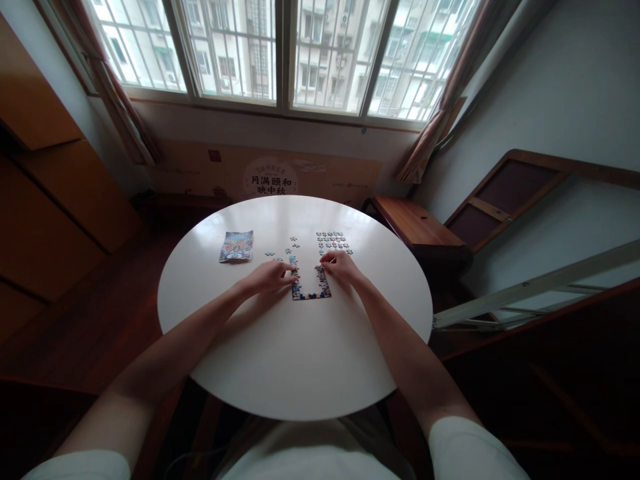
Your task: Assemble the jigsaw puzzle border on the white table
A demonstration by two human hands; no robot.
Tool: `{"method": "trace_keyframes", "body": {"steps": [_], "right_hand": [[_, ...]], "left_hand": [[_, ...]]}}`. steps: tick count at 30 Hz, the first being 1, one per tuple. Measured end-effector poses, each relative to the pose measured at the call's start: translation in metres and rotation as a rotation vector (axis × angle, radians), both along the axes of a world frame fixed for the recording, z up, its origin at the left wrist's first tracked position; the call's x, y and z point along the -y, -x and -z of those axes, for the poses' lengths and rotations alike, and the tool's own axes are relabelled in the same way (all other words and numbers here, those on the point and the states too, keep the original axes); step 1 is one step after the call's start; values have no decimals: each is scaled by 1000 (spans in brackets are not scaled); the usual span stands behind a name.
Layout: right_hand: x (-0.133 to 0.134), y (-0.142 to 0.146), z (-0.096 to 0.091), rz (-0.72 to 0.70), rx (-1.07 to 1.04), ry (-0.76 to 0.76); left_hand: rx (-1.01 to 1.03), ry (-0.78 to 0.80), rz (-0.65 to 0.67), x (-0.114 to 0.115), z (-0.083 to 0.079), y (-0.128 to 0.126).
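Observation:
A partly joined jigsaw puzzle (pixel 311 296) lies on the round white table (pixel 295 360), its joined pieces forming a U with a bottom row and two sides. My left hand (pixel 273 275) rests against the left side, fingers apart and fingertips touching that edge. At the top of the right side, my right hand (pixel 343 267) has thumb and forefinger pinched together on a small jigsaw piece, mostly hidden by the fingers. Several loose jigsaw pieces (pixel 296 245) lie beyond my left hand. Rows of jigsaw pieces (pixel 331 238) are laid out just beyond my right hand.
A colourful picture sheet or packet (pixel 237 247) lies on the table's left part. Behind the table stand a printed cardboard panel (pixel 270 177) and barred windows. A wooden bench (pixel 417 223) is at the right, and wooden cabinets (pixel 65 193) are at the left.

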State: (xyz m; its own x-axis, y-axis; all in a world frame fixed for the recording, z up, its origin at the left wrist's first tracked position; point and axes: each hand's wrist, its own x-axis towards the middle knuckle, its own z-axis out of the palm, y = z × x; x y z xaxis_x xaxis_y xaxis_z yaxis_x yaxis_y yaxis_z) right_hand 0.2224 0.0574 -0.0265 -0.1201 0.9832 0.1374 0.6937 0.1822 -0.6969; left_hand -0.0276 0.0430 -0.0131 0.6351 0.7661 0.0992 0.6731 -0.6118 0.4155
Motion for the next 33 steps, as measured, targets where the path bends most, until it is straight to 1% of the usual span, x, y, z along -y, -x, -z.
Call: {"method": "trace_keyframes", "body": {"steps": [5, 13, 21, 26, 33], "right_hand": [[0, -4, 1, 14, 19, -28], [2, 0, 1, 7, 66, -62], [-1, -1, 7, 8, 80, -57], [-1, 1, 9, 21, 92, -53], [-1, 3, 9, 25, 124, -49]], "left_hand": [[1, -1, 34, 1, -1, 1], [13, -12, 28, 1, 0, 0], [10, -6, 15, -1, 1, 0], [20, -27, 25, -3, 5, 1], [5, -25, 16, -2, 4, 1]]}}
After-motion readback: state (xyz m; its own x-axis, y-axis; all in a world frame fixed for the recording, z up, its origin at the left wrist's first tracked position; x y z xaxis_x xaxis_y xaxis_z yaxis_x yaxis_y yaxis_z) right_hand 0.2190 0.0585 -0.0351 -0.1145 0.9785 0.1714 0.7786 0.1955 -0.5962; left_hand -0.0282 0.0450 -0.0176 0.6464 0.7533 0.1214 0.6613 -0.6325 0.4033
